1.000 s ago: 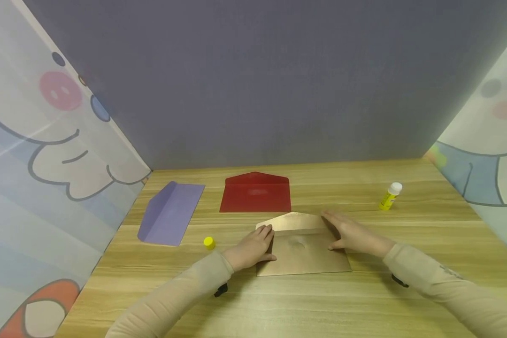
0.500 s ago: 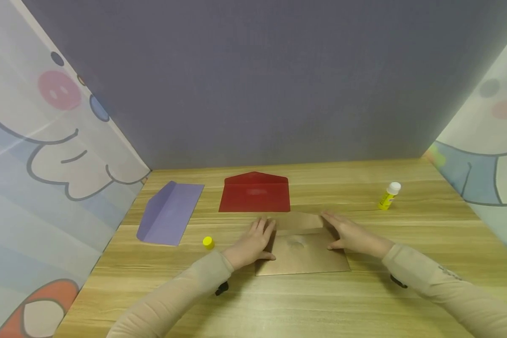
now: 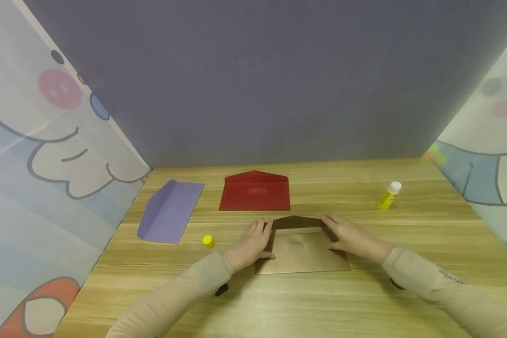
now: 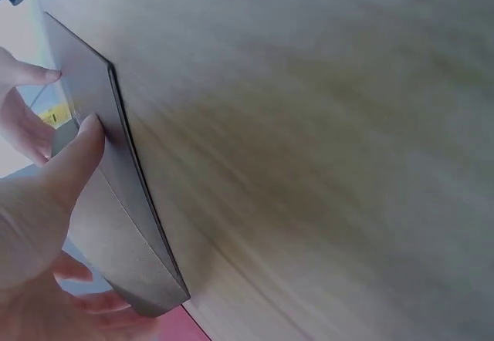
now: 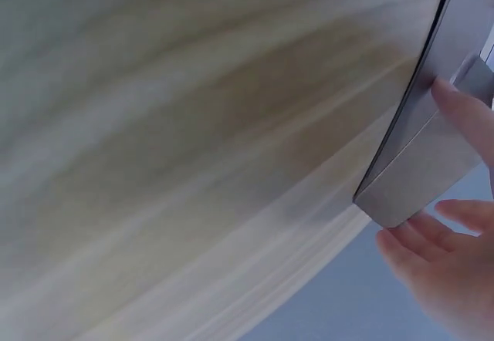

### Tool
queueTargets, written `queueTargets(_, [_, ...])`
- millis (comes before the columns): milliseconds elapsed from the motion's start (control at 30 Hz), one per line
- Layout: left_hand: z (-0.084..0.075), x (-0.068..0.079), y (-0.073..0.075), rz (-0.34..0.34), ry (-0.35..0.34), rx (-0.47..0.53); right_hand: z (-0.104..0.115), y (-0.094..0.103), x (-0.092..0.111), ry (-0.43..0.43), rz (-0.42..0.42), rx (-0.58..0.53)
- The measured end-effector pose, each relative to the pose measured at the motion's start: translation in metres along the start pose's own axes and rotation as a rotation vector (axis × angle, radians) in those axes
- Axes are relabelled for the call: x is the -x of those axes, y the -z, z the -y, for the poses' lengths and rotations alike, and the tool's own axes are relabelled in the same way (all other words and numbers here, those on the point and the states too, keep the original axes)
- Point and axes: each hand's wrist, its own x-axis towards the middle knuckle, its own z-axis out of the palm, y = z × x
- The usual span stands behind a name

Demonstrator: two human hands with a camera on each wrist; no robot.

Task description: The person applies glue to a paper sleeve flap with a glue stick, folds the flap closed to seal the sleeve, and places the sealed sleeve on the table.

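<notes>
A gold-brown envelope [image 3: 300, 259] lies in front of the person, its pointed flap [image 3: 294, 221] standing raised along the far edge. At the envelope's left end is the left hand [image 3: 247, 245]; its thumb [image 4: 83, 144] rests on the envelope's face while the other fingers are behind the flap. Across from it, the right hand [image 3: 356, 239] is placed the same way, thumb [image 5: 457, 102] on the face and fingertips against the flap's outer side. The fingers of both hands are spread and only slightly bent.
Behind the gold-brown envelope lies a red envelope [image 3: 255, 199], flap unfolded. A purple envelope [image 3: 176, 213] is at the left, also unfolded. A small yellow cap [image 3: 208, 241] sits left of the left hand. At the right, a yellow glue stick [image 3: 388, 197] with a white end stands.
The gold-brown envelope's flap has lifted from lying back flat to standing up and tilting toward the person. The left fingers have shifted from on top of the flap to behind it.
</notes>
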Motion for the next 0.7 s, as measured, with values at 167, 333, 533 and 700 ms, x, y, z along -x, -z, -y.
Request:
queueTargets(167, [-0.0004,0.0017,-0.0004,-0.007,-0.025,0.026,0.0029,-0.0007,0.0002,0.044,-0.019,0.033])
queueTargets(333, [-0.0007,0.0026,0.0009,-0.007,-0.053,0.025,0.0034,-0.0025,0.0014,0.050,-0.002,0.020])
queueTargets(533, [-0.0009,0.0048,0.0015,-0.008,-0.083,0.020,0.0049,-0.0045,0.0030,0.053,0.003,-0.010])
queueTargets(700, [-0.0028,0.0062,0.0034,-0.021,-0.104,-0.004,0.0046,-0.0062,0.0039,0.116,-0.052,-0.014])
